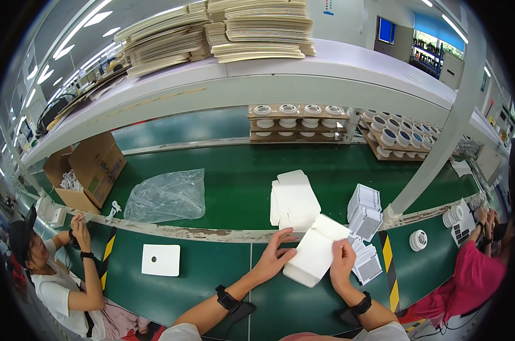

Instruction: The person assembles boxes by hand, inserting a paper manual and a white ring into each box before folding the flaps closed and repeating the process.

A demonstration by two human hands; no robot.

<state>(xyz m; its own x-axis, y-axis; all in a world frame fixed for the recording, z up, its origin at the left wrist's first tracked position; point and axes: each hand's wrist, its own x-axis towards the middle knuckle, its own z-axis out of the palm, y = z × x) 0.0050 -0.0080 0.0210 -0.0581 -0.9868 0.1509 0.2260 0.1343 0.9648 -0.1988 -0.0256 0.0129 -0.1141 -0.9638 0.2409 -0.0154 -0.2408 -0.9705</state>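
Observation:
A white carton (pixel 314 250) with a raised flap at its upper end is tilted above the green bench in front of me. My right hand (pixel 341 266) grips its right side, fingers bent against the edge. At the carton's left edge is my left hand (pixel 273 254), fingers apart and curved, the thumb close to or touching the card. Just beyond lies a stack of flat white card blanks (pixel 296 199). To the right, several white-and-grey flat pieces (pixel 366 264) lie loosely below a taller pile of similar pieces (pixel 364 207).
A white square card with a dark hole (pixel 161 260) lies left. Farther back are a clear plastic bag (pixel 169 196) and an open cardboard box (pixel 92 170). White round parts (pixel 388 136) fill racks under a shelf (pixel 269 85). Co-workers (pixel 70 273) sit on both sides.

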